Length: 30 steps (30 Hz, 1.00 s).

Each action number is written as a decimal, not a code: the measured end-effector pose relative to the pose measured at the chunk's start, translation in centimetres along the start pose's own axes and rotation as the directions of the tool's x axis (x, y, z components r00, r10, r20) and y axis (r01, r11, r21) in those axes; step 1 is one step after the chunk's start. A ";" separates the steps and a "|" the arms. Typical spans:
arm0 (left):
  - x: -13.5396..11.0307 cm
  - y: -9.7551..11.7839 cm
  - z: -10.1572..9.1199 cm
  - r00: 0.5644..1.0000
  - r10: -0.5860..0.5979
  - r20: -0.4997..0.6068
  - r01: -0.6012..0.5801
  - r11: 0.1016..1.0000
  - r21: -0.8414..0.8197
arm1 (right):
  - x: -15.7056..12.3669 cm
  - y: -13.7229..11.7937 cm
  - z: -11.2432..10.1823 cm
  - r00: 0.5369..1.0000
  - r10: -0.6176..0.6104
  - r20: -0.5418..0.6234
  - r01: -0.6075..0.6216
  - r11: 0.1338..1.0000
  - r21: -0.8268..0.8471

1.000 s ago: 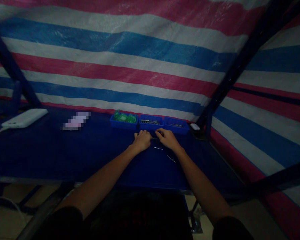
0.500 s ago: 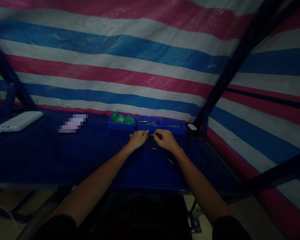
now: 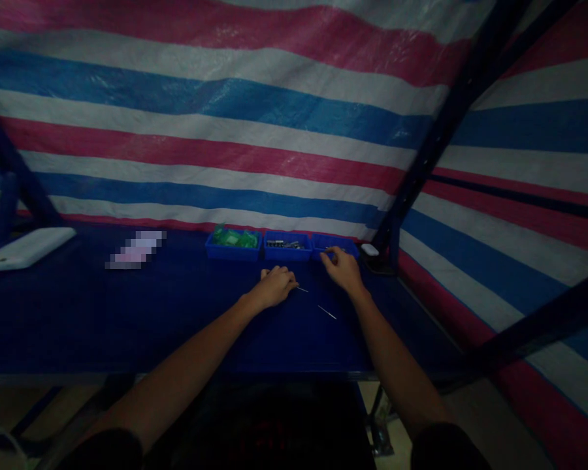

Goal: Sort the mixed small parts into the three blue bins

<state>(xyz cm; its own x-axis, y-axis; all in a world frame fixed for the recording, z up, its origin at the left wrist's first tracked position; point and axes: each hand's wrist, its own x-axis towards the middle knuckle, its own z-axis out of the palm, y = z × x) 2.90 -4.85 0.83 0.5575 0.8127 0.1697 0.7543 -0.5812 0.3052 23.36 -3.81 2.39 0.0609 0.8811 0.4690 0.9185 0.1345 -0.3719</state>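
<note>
My left hand rests low over the blue table with its fingers curled closed; what lies inside them is hidden. A thin metal rod shows right beside its fingertips, and I cannot tell whether they hold it. A second thin rod lies flat on the table, nearer to me. At the front edge of the right blue bin is my right hand, thumb and forefinger apart, with nothing visible between them. Its fingers partly cover the bin's contents.
The middle blue bin holds small metal parts, and the left bin green plastic packets. A small white case sits by the frame post. Leftward are a blurred-out object and a white device. Striped sheeting hangs behind.
My hands have parted after being together at a thin metal piece. The left came down toward me, beside the rod; the right moved right and forward to the right bin.
</note>
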 end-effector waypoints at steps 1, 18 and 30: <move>0.2 -0.2 0.0 0.999 -0.039 -0.018 0.039 0.999 -0.016 | -0.4 -0.8 0.3 0.995 -0.092 0.049 0.090 0.995 0.050; 0.0 -0.1 -0.8 0.981 -0.059 -0.184 0.017 0.974 -0.224 | -0.6 -3.8 -2.4 0.836 -0.420 -0.352 0.408 0.906 -0.111; -1.1 5.5 1.3 0.922 0.387 -0.018 -0.387 0.922 0.015 | 0.3 -0.1 -0.1 0.991 0.134 -0.025 -0.134 0.991 -0.011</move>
<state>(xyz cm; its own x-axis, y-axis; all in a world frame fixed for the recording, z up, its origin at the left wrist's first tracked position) 6.94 -9.00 1.09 0.7997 0.5249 0.2915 0.4851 -0.8509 0.2014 23.31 -3.59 2.63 0.1931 0.8796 0.4347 0.9064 0.0097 -0.4223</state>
